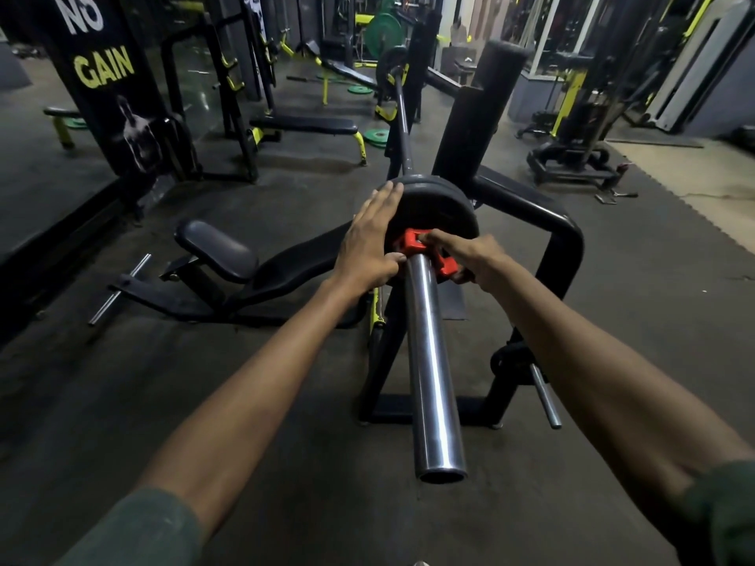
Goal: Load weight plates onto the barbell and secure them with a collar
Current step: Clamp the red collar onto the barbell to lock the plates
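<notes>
A red collar [425, 253] sits on the chrome sleeve of the barbell [433, 361], pressed up against the face of the black weight plates [439, 206] loaded near the inner end of the sleeve. At least two plates are stacked there, judging by the doubled rim at the top edge. The sleeve runs from the plates toward the camera, its bare open end low in the view, while the thin shaft of the bar stretches away to another dark plate at the far end.

The right hand [470, 257] grips the collar from the right side, fingers curled over its top and its red lever. The left hand [369, 243] lies with straight fingers flat against the left part of the outer plate, its thumb tucked in by the sleeve just beside the collar.

The bar rests on a black steel rack [559, 239] with a curved tube frame and a tall padded post. To the left stands a black padded bench machine [222, 255] on the dark rubber floor [286, 422]. Farther back are a flat bench [304, 125] with yellow legs, green plates [376, 136] lying on the floor, and a black banner [102, 67] reading "NO GAIN".
</notes>
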